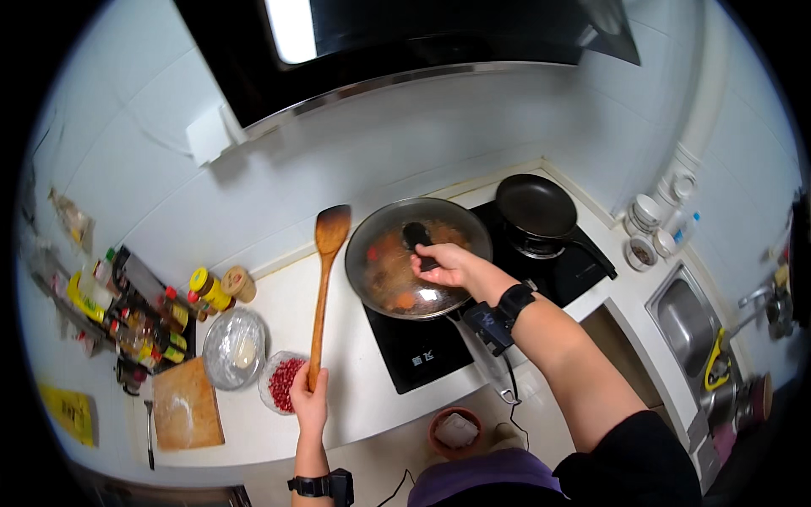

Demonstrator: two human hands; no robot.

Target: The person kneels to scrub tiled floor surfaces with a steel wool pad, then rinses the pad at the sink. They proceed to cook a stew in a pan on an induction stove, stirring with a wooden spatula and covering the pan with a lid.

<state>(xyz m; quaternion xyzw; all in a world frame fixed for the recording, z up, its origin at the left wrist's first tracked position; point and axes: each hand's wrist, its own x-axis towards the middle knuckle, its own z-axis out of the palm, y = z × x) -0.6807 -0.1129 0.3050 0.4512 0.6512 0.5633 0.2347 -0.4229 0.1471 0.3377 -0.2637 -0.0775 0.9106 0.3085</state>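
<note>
A wooden spatula [325, 279] stands out from my left hand [309, 399], which grips the lower end of its handle. The spatula's blade is darkened and points away from me. My right hand [443, 265] holds the black knob [416, 234] of a glass lid [393, 215]. Under the lid is a wide pan whose long handle [488, 355] points towards me. Orange and red pieces of food show through the steamy glass. Beside my left hand stands a clear bowl of red seeds or beans [285, 383].
Left are a wrapped bowl with dough [234, 348], a wooden board [184, 405], a fork-like utensil [149, 434] and bottled seasonings [136, 336]. A black frying pan [536, 204] occupies the right burner; a sink [681, 317] lies beyond. The range hood [412, 38] hangs above.
</note>
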